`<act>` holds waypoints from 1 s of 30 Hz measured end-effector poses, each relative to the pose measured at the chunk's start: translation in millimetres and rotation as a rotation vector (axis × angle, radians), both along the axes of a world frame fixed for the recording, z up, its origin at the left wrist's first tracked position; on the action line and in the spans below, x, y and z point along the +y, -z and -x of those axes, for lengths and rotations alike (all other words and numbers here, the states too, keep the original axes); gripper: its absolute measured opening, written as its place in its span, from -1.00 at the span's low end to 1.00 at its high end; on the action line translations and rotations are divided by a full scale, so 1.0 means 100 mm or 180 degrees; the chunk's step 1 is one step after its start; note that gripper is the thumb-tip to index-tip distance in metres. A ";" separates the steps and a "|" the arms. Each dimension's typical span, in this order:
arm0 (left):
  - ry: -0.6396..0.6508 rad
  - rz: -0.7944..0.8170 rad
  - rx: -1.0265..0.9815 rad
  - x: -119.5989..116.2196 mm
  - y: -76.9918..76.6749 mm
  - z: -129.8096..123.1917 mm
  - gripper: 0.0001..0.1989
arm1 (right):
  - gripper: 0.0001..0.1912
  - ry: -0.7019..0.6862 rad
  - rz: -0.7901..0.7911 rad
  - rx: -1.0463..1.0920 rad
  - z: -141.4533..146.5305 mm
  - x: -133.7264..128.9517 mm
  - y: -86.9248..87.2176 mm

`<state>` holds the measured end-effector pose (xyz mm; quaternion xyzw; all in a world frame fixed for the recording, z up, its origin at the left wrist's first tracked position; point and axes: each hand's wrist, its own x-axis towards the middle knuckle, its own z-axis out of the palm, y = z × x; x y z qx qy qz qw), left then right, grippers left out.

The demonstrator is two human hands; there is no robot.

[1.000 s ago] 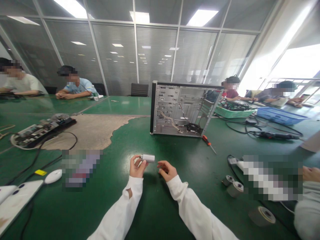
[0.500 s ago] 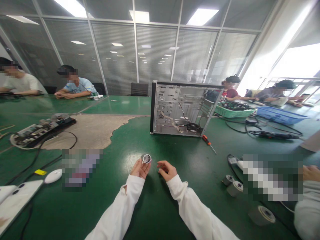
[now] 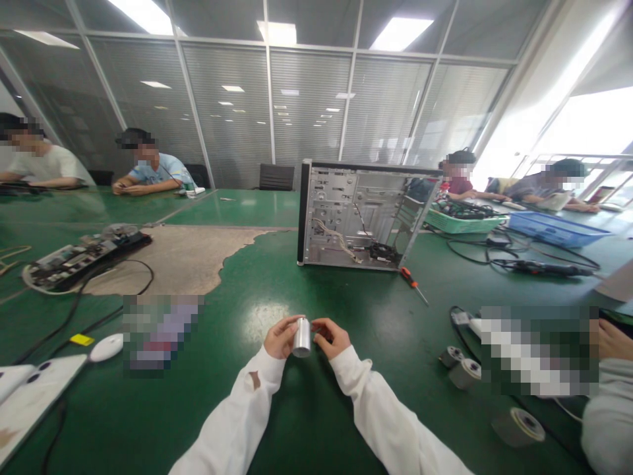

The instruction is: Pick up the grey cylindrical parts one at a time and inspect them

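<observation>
Cylinder (image 3: 302,340), lower centre, pinched by left hand (image 3: 279,339); right hand (image 3: 333,338) half-curled, contact unclear. Best steadied with both.

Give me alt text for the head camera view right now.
A person's left hand holds a silver cylinder above a green table, the right hand close beside it. Beyond are an open computer case and an orange-handled screwdriver.

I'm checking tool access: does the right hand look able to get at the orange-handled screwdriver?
Probably yes, perhaps with a stretch: the right hand appears to grip nothing, and I see only green tabletop between it and the screwdriver.
</observation>
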<state>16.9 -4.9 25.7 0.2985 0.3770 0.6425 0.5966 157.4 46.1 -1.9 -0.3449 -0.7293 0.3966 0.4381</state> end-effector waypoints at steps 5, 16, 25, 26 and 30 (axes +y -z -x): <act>-0.0239 -0.0379 0.1676 -0.05 0.05 -0.09 -0.59 | -0.72 0.0120 -0.0101 -0.0087 -0.01 -0.01 -0.02; -0.0507 -0.1622 0.4580 -0.09 0.02 -0.02 -0.60 | -0.74 0.0175 -0.0310 0.0207 -0.03 0.02 0.01; -0.0196 -0.1116 0.4069 -0.05 0.16 -0.02 -0.38 | -0.80 0.0067 -0.0782 0.0323 -0.01 -0.04 -0.17; -0.0193 -0.1139 0.4050 -0.04 0.17 -0.01 -0.39 | -0.81 0.0067 -0.0788 0.0284 0.01 -0.04 -0.19; -0.0172 -0.1178 0.4079 -0.04 0.18 0.00 -0.41 | -0.86 0.0012 -0.0856 0.0198 0.05 -0.03 -0.26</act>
